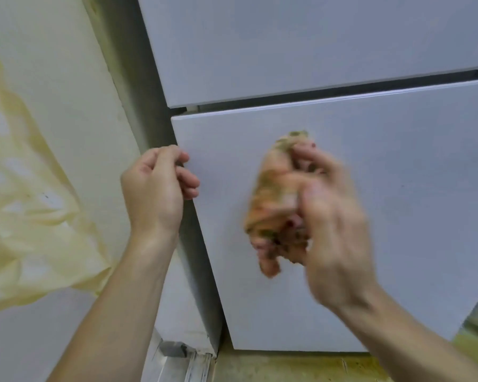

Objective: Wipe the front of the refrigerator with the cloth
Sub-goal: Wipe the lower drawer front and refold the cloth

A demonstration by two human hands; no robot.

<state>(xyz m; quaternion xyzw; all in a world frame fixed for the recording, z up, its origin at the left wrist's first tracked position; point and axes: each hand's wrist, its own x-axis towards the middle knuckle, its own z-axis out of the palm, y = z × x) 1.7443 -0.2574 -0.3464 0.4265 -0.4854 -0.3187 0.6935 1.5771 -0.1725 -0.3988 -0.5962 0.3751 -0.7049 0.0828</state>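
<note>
Wiping looks to be the step in hand: the right hand (326, 216) holds a bunched orange-and-green cloth (271, 194) against the front of the refrigerator's lower door (384, 161), and both hand and cloth are blurred. The cloth sits on the finger side of that hand, between its fingers and the pale panel, and spills out past the fingertips above and below. The fingers are curled round the wad, a gathering grip and not a flat palm. How much of the cloth actually presses on the panel I cannot tell through the blur.

The left hand (155, 188) is well apart from the cloth, at the left edge of the same door. Its fingers hook round that edge with the thumb close by — a narrow grip that seems to steady the door.

Above both hands runs the dark gap below the upper door (287, 45). Beyond the back of the left hand hangs a yellowish sheet (25, 216).

By my reading, much of the panel on the far side of the right hand is not yet covered. The next move calls for sweeping the cloth across that bare stretch and down below the hand with even pressure, while the left hand braces the door so it cannot swing.
</note>
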